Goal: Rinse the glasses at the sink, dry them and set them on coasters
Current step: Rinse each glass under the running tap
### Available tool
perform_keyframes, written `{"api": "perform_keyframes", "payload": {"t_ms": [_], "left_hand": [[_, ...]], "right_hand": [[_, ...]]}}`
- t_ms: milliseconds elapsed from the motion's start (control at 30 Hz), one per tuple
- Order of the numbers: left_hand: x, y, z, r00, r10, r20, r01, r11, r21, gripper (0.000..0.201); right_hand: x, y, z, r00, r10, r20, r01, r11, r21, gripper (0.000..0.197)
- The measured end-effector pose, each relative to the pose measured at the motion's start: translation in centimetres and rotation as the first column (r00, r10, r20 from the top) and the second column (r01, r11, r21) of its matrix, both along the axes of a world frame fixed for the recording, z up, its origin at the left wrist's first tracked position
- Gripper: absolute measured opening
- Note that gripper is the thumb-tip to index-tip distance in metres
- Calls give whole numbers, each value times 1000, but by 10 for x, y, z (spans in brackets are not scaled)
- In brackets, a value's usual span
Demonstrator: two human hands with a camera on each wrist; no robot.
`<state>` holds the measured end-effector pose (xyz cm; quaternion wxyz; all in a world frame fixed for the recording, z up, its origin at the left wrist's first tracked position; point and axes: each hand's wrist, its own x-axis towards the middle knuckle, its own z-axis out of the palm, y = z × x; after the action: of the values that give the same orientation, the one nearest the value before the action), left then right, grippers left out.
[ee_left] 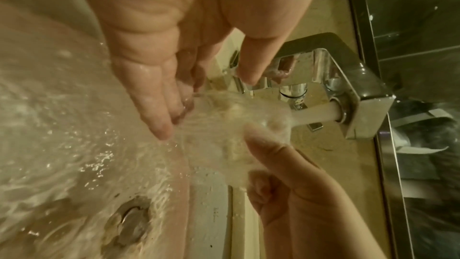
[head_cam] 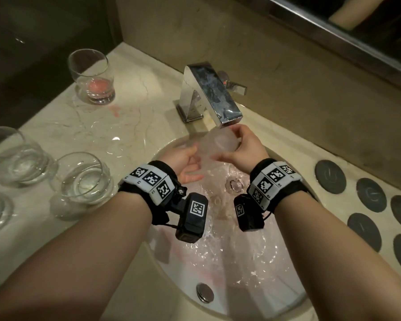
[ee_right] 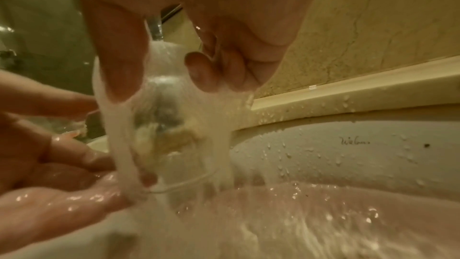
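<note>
A clear glass point(head_cam: 214, 144) is tilted under the running chrome faucet point(head_cam: 211, 93), over the white sink point(head_cam: 232, 300). My right hand point(head_cam: 229, 144) grips it round the base, thumb on one side and fingers on the other. Water pours over the glass point(ee_right: 171, 125) and down past its rim. My left hand point(head_cam: 192, 163) lies open just below and to the left, its wet straight fingers point(ee_right: 82, 157) touching the glass near the rim. From the left wrist, the stream hits the glass point(ee_left: 236, 125) beside my straight fingers point(ee_left: 154, 105). Several dark round coasters point(head_cam: 330, 177) lie on the counter to the right.
On the marble counter at the left stand a glass with pink residue point(head_cam: 92, 77) at the back and three clear glasses point(head_cam: 83, 181) nearer, among wet patches. Pinkish water swirls round the drain point(head_cam: 234, 184). A mirror edge point(head_cam: 333, 33) runs along the back wall.
</note>
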<state>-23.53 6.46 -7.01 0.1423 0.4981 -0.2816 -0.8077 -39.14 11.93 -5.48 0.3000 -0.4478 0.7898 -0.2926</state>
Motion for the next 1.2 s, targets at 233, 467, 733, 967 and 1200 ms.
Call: {"api": "perform_keyframes", "payload": {"t_ms": [233, 467, 733, 967, 1200], "left_hand": [[-3, 3, -2, 999, -38, 13, 38, 999, 18, 39], [-9, 7, 0, 999, -20, -39, 21, 1000, 14, 41], [-10, 5, -3, 1000, 25, -13, -25, 1000, -15, 43], [4, 1, 13, 981, -78, -178, 48, 985, -164, 24], [-5, -1, 17, 983, -87, -160, 39, 959, -280, 11]], "right_hand": [[-1, -1, -6, 998, 14, -56, -15, 1000, -4, 75], [2, -1, -3, 999, 47, -25, -46, 999, 16, 97], [-1, 4, -4, 999, 25, -22, -25, 1000, 2, 70], [-4, 12, -5, 794, -146, 590, 168, 986, 18, 55], [-15, 17, -13, 773, -89, 628, 112, 994, 3, 60]]}}
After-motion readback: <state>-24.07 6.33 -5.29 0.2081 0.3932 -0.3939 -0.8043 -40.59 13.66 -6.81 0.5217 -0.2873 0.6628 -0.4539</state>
